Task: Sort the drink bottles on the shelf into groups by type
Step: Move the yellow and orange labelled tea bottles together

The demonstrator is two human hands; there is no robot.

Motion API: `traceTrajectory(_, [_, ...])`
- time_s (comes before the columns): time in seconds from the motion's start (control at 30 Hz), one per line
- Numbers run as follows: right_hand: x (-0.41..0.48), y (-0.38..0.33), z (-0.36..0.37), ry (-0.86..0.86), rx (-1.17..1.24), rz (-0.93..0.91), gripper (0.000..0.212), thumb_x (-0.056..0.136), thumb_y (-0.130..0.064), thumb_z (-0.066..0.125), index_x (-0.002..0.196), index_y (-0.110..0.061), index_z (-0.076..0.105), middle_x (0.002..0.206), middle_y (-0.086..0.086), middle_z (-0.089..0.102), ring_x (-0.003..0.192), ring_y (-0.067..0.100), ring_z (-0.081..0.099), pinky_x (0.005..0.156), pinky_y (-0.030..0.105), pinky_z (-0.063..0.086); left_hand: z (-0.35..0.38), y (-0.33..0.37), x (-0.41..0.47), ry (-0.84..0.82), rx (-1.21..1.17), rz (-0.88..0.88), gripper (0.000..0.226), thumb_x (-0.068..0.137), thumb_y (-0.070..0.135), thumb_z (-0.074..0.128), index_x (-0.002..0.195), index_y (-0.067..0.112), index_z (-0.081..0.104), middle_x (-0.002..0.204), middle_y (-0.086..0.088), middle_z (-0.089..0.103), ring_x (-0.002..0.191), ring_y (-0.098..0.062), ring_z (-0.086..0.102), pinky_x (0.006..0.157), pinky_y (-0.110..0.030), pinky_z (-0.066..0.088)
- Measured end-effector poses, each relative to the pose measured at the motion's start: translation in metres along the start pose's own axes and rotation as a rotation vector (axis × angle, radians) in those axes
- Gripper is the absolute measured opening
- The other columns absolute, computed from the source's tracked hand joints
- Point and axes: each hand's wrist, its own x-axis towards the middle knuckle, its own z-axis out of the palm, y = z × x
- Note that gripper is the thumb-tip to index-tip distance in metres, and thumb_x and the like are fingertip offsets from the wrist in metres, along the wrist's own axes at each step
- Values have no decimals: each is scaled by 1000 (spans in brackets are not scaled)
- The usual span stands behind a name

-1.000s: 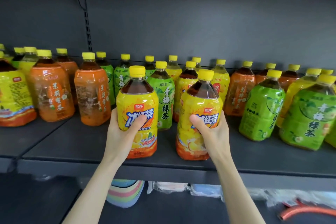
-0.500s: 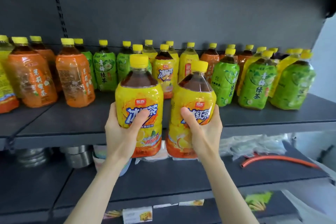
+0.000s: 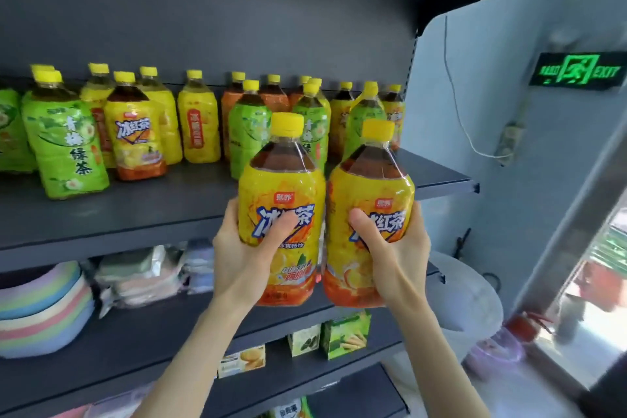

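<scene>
Held pair: two yellow-labelled plastic iced-tea bottles with yellow caps and dark tea, the left bottle [image 3: 281, 187] and the right bottle [image 3: 371, 190]; upright, side by side, touching or very nearly; lifted clear of the shelf, in front of its front edge.
Left hand [image 3: 242, 258]: wrapped round the left bottle's lower label from 9 o'clock, thumb pressed across the printed front.
Right hand [image 3: 395, 258]: wrapped round the right bottle from 3 o'clock, thumb across the print; other fingers hidden behind the bottle.
Shelf: dark grey metal shelf board [image 3: 152, 210]; bare strip along the front, bare end at 2 o'clock of the held pair.
Standing bottles: green-labelled green-tea bottles [image 3: 68, 146] at 9 o'clock and more at 12; one matching yellow iced-tea bottle [image 3: 135, 139] at 10 o'clock; a plain yellow-labelled bottle [image 3: 198, 125] just beside it; orange-labelled bottles [image 3: 232, 105] in the back row at 11 o'clock.
Done so far: little, by the look of it; colours interleaved along the row, no clean group in view.
Left to do: probably setting the pair down together, perhaps on the bare end, adding the matching bottle, then gathering green, orange and plain yellow apart.
Below: stack of pastel plastic bowls [image 3: 40, 309] at 8 o'clock on the lower shelf.
Wall: lit green exit sign [image 3: 576, 73] at 2 o'clock.
</scene>
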Motion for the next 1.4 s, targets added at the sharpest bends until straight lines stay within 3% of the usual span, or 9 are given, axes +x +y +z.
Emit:
traceTrajectory(0.17, [42, 20, -109, 92, -26, 16, 52, 48, -62, 73, 90, -35, 59, 82, -21, 70, 75, -1, 67, 64, 14, 50, 119, -10, -19, -97, -43, -37, 57, 50, 59, 69, 100, 33, 57, 87, 23, 71, 80, 1, 68, 63, -14, 52])
traceTrajectory(0.37, [114, 36, -177, 159, -24, -12, 57, 46, -63, 71, 91, -30, 59, 79, -24, 69, 72, -5, 65, 60, 6, 46, 216, -15, 13, -140, -14, -10, 56, 52, 65, 67, 100, 38, 56, 91, 25, 70, 82, 2, 67, 65, -16, 53])
traceTrajectory(0.7, [253, 102, -220, 120, -66, -36, 59, 45, -66, 71, 90, -31, 60, 80, -12, 71, 73, 1, 67, 66, 19, 50, 338, -80, 99, -125, -78, 6, 53, 58, 60, 72, 104, 39, 56, 96, 19, 70, 89, -1, 67, 74, -26, 55])
traceTrajectory(0.8, [299, 117, -228, 105, -76, -51, 56, 45, -67, 71, 89, -35, 58, 80, -17, 69, 74, 0, 66, 67, 20, 52, 372, -93, 131, -93, -74, 30, 58, 60, 66, 72, 107, 40, 52, 92, 29, 68, 86, 8, 64, 72, -14, 50])
traceTrajectory(0.87, [326, 126, -233, 99, -64, -51, 55, 46, -67, 71, 89, -35, 58, 81, -14, 70, 75, 1, 66, 69, 24, 54, 394, -100, 150, -57, -79, 39, 57, 66, 62, 71, 114, 37, 52, 93, 27, 68, 88, 8, 64, 75, -17, 52])
traceTrajectory(0.93, [350, 135, -238, 83, -49, -58, 59, 45, -68, 70, 91, -34, 58, 81, -12, 69, 74, -2, 66, 63, 16, 52, 416, -108, 167, -15, -106, 26, 59, 73, 57, 68, 123, 31, 51, 104, 18, 67, 94, 1, 65, 79, -25, 55])
traceTrajectory(1.07, [396, 158, -244, 13, -12, -69, 61, 45, -67, 69, 93, -32, 57, 83, -12, 69, 72, -6, 64, 56, 6, 47, 451, -131, 198, 71, -131, -34, 59, 72, 55, 59, 126, 34, 47, 111, 15, 63, 96, 2, 63, 80, -27, 56])
traceTrajectory(1.27, [453, 194, -242, -123, 76, -51, 61, 44, -66, 71, 91, -28, 57, 76, -14, 69, 70, -2, 66, 56, 10, 49, 481, -159, 235, 151, 103, -37, 48, 83, 49, 55, 125, 36, 36, 100, 30, 50, 85, 16, 50, 62, 0, 40])
traceTrajectory(1.4, [478, 216, -231, -197, 129, -26, 60, 46, -64, 73, 92, -30, 57, 76, -17, 70, 72, -2, 67, 57, 12, 50, 486, -182, 252, 183, 158, -63, 55, 80, 53, 56, 127, 38, 33, 107, 24, 53, 104, -3, 53, 87, -24, 42])
